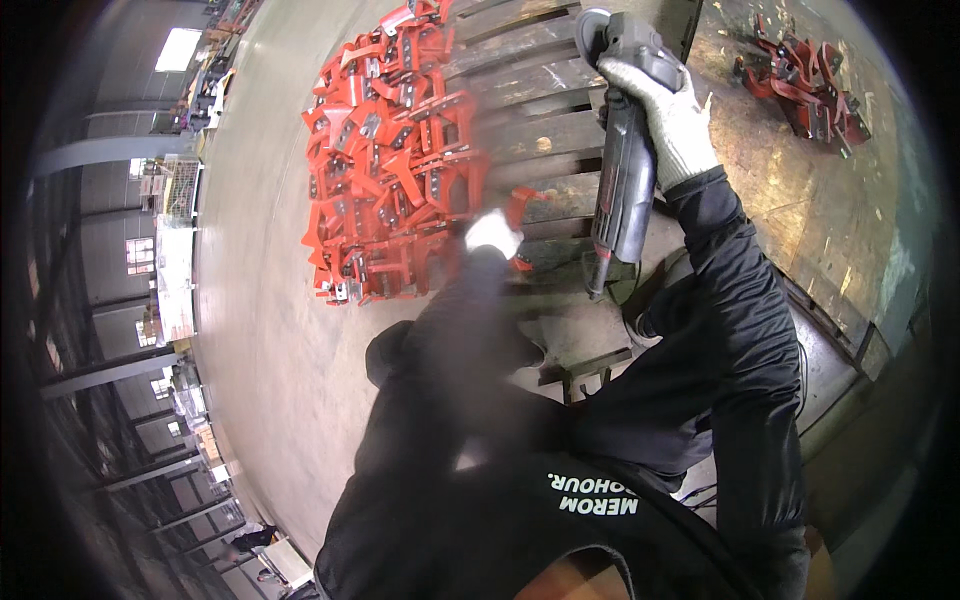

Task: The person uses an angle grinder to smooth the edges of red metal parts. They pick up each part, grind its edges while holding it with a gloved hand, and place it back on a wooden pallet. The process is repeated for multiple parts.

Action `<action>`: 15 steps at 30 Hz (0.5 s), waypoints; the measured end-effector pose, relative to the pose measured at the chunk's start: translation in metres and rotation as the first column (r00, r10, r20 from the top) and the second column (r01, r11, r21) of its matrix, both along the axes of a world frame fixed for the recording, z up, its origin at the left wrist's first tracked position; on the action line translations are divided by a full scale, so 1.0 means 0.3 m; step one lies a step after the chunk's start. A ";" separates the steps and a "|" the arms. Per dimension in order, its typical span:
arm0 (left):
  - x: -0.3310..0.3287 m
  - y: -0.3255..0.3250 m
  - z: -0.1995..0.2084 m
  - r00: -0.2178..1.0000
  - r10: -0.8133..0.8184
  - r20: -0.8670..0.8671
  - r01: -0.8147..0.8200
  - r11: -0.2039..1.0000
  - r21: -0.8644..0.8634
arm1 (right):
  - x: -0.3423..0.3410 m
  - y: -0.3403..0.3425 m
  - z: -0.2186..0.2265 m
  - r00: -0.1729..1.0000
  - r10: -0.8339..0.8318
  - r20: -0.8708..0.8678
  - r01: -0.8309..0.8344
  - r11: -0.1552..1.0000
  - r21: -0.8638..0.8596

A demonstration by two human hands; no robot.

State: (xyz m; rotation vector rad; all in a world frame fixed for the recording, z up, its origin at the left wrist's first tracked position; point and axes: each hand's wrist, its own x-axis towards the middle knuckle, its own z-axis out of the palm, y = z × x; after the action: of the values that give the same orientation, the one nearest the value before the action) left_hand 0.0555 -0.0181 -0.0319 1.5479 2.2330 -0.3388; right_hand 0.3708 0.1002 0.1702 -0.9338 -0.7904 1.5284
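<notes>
My right hand (682, 128), in a white glove, grips a dark angle grinder (622, 175) near its head. The grinder's disc points away from me, and its cord end points back toward my legs. My left hand (494, 236), also in a white glove and partly washed out, is closed on a red metal bracket (519, 206) whose ends show on both sides of the glove. Just left of this hand lies a large heap of similar red brackets (385, 165); several show dark holes and bare metal patches.
A slatted wooden pallet (535, 115) lies ahead, under the grinder and left hand. On a worn wooden board (770, 190) at the right sits a smaller pile of red brackets (808, 88). Concrete floor (262, 225) stretches left toward shelving. A dark metal frame (583, 372) stands by my legs.
</notes>
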 end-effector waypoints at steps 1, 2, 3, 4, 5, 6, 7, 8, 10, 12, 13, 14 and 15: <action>-0.003 0.003 0.062 0.996 -0.090 -0.009 0.091 0.991 0.101 | -0.004 -0.001 -0.016 0.999 0.040 0.015 -0.040 0.999 0.019; -0.004 -0.010 0.128 0.995 -0.097 0.009 0.093 0.973 0.210 | -0.007 -0.002 -0.043 0.996 0.081 0.031 -0.082 0.996 0.037; 0.000 -0.013 0.230 0.992 -0.082 0.094 0.049 0.949 0.312 | -0.015 -0.012 -0.051 0.988 0.098 0.122 -0.106 0.992 0.063; -0.028 -0.039 0.298 0.983 -0.061 0.176 -0.015 0.915 0.404 | -0.047 -0.033 -0.042 0.972 0.082 0.220 -0.093 0.995 0.042; -0.095 -0.065 0.313 0.960 -0.133 0.247 -0.005 0.872 0.490 | -0.074 -0.064 -0.026 0.971 0.156 0.183 -0.156 0.988 -0.011; -0.108 -0.073 0.350 0.924 -0.014 0.383 -0.166 0.886 0.432 | -0.096 -0.092 -0.009 0.963 0.222 0.151 -0.215 0.975 -0.060; -0.120 -0.076 0.389 0.859 0.108 0.500 -0.324 0.872 0.366 | -0.114 -0.105 -0.001 0.935 0.333 0.121 -0.321 0.941 -0.111; -0.146 -0.085 0.390 0.846 0.094 0.525 -0.345 0.847 0.404 | -0.129 -0.111 0.003 0.895 0.437 0.085 -0.421 0.893 -0.159; -0.147 -0.099 0.440 0.824 0.053 0.564 -0.370 0.805 0.465 | -0.172 -0.129 -0.038 0.868 0.487 0.095 -0.462 0.864 -0.202; -0.130 -0.081 0.477 0.782 0.011 0.624 -0.392 0.786 0.478 | -0.194 -0.151 -0.031 0.849 0.518 0.105 -0.475 0.836 -0.276; -0.133 -0.077 0.480 0.749 -0.002 0.663 -0.412 0.782 0.468 | -0.207 -0.143 -0.057 0.835 0.543 0.089 -0.504 0.819 -0.273; -0.146 -0.074 0.453 0.754 -0.063 0.654 -0.402 0.743 0.535 | -0.217 -0.134 -0.084 0.821 0.567 0.073 -0.531 0.803 -0.270; -0.157 -0.074 0.429 0.760 -0.122 0.638 -0.390 0.699 0.599 | -0.230 -0.133 -0.084 0.842 0.539 0.017 -0.513 0.810 -0.282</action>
State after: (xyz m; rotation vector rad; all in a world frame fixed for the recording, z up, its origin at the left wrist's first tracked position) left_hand 0.0085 -0.0404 0.0970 1.4491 1.9345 1.1001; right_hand 0.3018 0.0602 0.1450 -1.0435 -0.9850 2.1333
